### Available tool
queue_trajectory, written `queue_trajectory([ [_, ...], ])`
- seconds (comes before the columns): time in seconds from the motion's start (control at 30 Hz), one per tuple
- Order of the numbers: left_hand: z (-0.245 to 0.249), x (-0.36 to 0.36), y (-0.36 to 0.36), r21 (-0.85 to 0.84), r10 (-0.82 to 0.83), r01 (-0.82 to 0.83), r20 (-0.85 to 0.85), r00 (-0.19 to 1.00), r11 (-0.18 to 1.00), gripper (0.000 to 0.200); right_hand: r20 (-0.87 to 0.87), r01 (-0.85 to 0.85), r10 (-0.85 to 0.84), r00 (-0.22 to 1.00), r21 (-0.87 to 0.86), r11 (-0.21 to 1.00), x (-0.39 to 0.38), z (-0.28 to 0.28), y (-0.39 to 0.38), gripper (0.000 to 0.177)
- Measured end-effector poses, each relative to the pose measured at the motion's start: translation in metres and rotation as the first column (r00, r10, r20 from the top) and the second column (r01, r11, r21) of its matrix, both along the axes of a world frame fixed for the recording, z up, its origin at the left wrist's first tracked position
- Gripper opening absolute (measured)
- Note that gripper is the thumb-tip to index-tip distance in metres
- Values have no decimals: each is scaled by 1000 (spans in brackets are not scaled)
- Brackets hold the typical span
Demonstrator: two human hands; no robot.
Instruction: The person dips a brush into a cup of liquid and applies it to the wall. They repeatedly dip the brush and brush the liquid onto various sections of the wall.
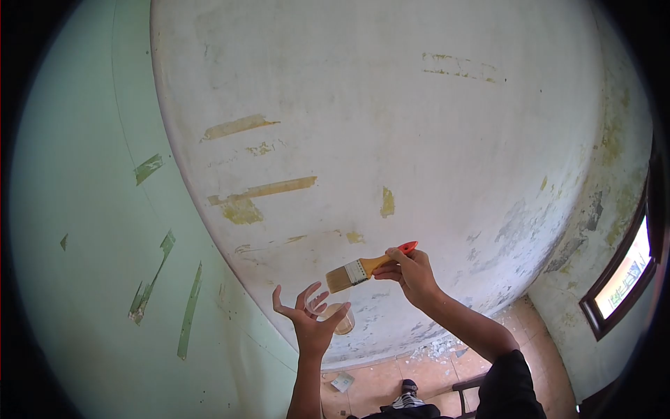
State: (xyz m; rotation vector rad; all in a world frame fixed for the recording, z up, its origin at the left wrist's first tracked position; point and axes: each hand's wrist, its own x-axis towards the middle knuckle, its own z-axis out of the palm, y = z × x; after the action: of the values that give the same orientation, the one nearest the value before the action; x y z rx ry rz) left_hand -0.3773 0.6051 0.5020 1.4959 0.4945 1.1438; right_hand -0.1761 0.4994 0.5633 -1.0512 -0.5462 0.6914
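Note:
My right hand (413, 275) grips a flat paintbrush (356, 271) by its yellow, red-tipped handle. The brush points left, its light brown bristles just above the mouth of a clear plastic cup (347, 322). Thumb and fingers of my left hand (315, 327) are curved around that cup, with some fingers stretched out. The cup is tilted, and something pale brownish shows in its lower part. Behind both hands rises a whitish wall (391, 140) with peeled patches and strips of old tape.
A green wall (84, 279) with torn tape meets the white wall at the left. On the right is a dark-framed window (624, 269). Paint flakes (440, 349) and a small flat packet (343, 381) lie on the tiled floor. A dark chair-like frame (469, 384) stands near my foot (409, 386).

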Motion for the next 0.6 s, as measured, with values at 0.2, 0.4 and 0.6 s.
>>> queue_trajectory([
  [0.2,3,-7,-2,-33,-42,43,35,998,999,123,-207,-40,16,978,-110,993,4,-6,-7,23],
  [0.4,-17,-17,6,9,-2,1,56,998,1000,127,6,131,-140,990,312,941,60,92,-2,22],
  [0.6,-44,-33,2,-48,25,-22,68,997,999,129,487,148,-780,392,804,576,71,343,-10,26],
])
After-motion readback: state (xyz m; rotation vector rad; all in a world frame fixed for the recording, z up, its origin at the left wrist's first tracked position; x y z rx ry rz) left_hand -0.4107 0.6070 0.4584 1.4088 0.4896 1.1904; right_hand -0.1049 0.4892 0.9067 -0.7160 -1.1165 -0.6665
